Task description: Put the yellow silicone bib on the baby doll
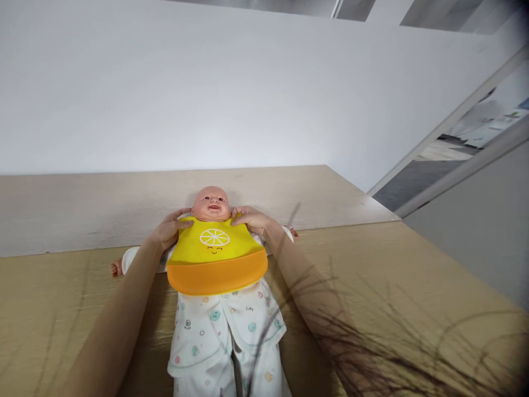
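A baby doll [210, 203] in white printed clothes [223, 325] lies on its back, head toward the wall. Over its chest is a yellow bib [215, 242] with a lemon-slice print and an orange catch pocket along the bottom. My left hand [170, 227] grips the bib's upper left edge beside the doll's neck, thumb on top. On the other side, my right hand [250, 218] pinches the bib's upper right edge near the neck. The fingers behind the bib and the neck fastening are hidden.
The doll lies on a wooden table [363, 275] whose paler back section [82, 209] meets a white wall [206, 99]. The table's right edge slopes away past the doll. Dark strands of hair [397, 353] cross the lower right. Glass panels [454, 138] stand at the far right.
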`<state>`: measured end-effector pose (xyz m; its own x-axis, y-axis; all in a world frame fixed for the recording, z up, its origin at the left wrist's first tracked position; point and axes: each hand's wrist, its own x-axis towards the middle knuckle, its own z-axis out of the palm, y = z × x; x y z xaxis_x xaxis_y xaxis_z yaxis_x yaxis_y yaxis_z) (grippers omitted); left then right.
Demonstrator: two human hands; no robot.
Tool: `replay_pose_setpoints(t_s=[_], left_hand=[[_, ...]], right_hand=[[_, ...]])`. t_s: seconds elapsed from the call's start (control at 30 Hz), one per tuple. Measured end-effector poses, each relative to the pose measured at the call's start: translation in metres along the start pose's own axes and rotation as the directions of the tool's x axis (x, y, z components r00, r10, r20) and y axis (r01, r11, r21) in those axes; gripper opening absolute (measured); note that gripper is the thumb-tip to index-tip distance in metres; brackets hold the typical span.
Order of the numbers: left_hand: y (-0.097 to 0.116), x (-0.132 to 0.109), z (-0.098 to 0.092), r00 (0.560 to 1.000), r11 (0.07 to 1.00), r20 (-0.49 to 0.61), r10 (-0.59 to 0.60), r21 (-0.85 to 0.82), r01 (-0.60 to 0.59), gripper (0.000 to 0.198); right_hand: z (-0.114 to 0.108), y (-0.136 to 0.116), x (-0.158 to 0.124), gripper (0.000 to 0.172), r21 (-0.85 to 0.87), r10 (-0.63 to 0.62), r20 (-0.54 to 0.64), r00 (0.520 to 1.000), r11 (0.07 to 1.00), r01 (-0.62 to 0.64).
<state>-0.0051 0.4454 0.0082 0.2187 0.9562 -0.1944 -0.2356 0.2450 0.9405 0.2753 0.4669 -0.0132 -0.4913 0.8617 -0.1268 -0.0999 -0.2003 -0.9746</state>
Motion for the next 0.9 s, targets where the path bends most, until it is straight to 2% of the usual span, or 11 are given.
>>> replay_pose_setpoints(t_s=[0.17, 0.27, 0.4, 0.5, 0.7, 0.9], left_hand=[[-0.004, 0.001, 0.004, 1.0, 0.998, -0.025, 0.015, 0.058, -0.013, 0.065], [-0.008, 0.002, 0.002, 0.999, 0.992, -0.007, 0.05, 0.12, -0.049, 0.058], [-0.014, 0.004, -0.006, 0.997, 0.982, 0.041, 0.062, 0.175, -0.068, 0.058], [-0.016, 0.008, -0.011, 0.997, 0.981, 0.041, 0.069, 0.18, -0.075, 0.056], [-0.016, 0.008, -0.014, 0.999, 0.969, 0.012, 0.052, 0.241, -0.054, 0.058], [-0.016, 0.005, -0.01, 0.998, 0.96, 0.004, 0.067, 0.274, -0.065, 0.062]], right_hand=[[-0.001, -0.003, -0.003, 0.037, -0.186, -0.026, -0.03, 0.999, 0.982, 0.02], [-0.005, 0.001, -0.001, 0.041, -0.236, -0.069, -0.053, 0.996, 0.97, 0.055], [-0.012, 0.01, 0.003, 0.056, -0.285, -0.123, -0.078, 0.989, 0.954, 0.096], [-0.02, 0.014, 0.006, 0.055, -0.316, -0.164, -0.053, 0.985, 0.939, 0.14], [-0.031, 0.01, 0.005, 0.05, -0.332, -0.089, -0.017, 0.996, 0.94, 0.078], [-0.021, 0.008, 0.003, 0.051, -0.296, -0.068, -0.078, 0.995, 0.954, 0.042]])
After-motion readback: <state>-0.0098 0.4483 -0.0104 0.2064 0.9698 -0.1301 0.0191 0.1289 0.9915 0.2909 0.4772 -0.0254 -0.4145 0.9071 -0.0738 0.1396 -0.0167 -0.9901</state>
